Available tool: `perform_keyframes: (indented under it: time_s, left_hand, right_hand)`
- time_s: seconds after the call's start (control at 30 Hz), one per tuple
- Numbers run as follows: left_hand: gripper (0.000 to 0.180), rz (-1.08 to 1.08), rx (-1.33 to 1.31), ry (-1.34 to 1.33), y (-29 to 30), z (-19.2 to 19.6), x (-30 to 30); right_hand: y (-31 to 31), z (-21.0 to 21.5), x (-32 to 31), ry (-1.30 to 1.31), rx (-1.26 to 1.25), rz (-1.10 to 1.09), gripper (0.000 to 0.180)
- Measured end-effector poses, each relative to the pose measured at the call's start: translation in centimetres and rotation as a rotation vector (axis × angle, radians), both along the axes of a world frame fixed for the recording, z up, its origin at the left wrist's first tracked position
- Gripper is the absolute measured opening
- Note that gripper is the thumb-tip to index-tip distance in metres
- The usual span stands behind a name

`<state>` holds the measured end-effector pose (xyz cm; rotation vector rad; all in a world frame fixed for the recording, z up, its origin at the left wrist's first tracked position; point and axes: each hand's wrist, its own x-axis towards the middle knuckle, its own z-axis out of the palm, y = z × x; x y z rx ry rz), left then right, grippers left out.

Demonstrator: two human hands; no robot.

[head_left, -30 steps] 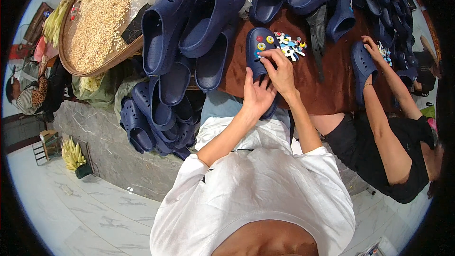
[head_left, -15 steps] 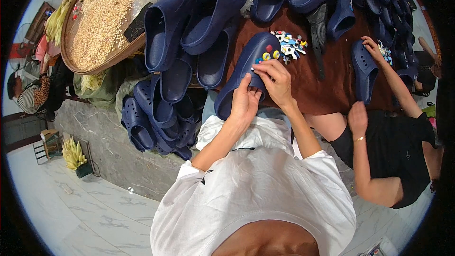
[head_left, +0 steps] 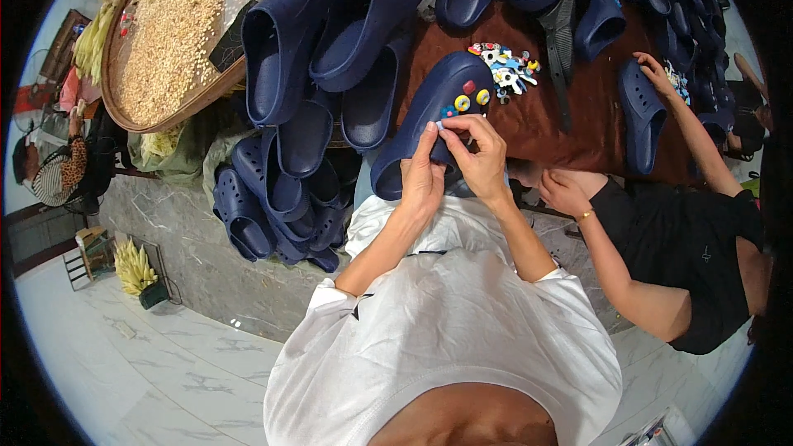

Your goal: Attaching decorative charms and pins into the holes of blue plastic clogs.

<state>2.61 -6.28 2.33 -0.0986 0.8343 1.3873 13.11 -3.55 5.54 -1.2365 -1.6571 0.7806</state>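
Observation:
A dark blue clog (head_left: pixel 429 95) rests across my lap, its toe pointing away. Several charms (head_left: pixel 464 102) sit on its upper: a red one, two round yellow ones and a blue flower. My left hand (head_left: pixel 423 175) grips the clog around its opening, with the thumb raised. Between thumb and forefinger of my right hand (head_left: pixel 481 157) is a small pale charm (head_left: pixel 439 125), close to my left thumb tip. The fingers hide most of it. Just beyond the clog lies a pile of colourful charms (head_left: pixel 510 70) on a brown cloth (head_left: pixel 529 136).
Stacked blue clogs (head_left: pixel 285 41) stand to the left, with more (head_left: pixel 244 215) hanging lower. A woven tray (head_left: pixel 169 128) of pale kernels is at the far left. A black strap (head_left: pixel 560 58) lies ahead. At right, a co-worker's hand (head_left: pixel 657 78) holds another clog (head_left: pixel 643 120).
Both my thumbs have come together near the small charm on the clog. The co-worker's nearer hand has moved left, away from their clog, toward their lap.

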Motion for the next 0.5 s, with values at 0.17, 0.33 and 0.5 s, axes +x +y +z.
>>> perform_keyframes:
  time_s: [0.17, 0.33, 0.5]
  left_hand:
    - [0.028, 0.001, 0.019, 0.133, -0.5, 1.6, 0.0]
    - [0.025, -0.031, 0.018, 0.178, -0.7, 1.3, -0.5]
    - [0.03, -0.029, 0.042, 0.195, -0.9, 1.2, -0.7]
  right_hand:
    - [-0.2, 0.0, 0.1, -0.043, -0.081, -0.048, 0.011]
    - [-0.2, -0.2, 0.1, -0.089, 0.012, -0.007, 0.012]
    - [-0.7, -0.5, -0.3, -0.078, -0.062, 0.016, 0.013]
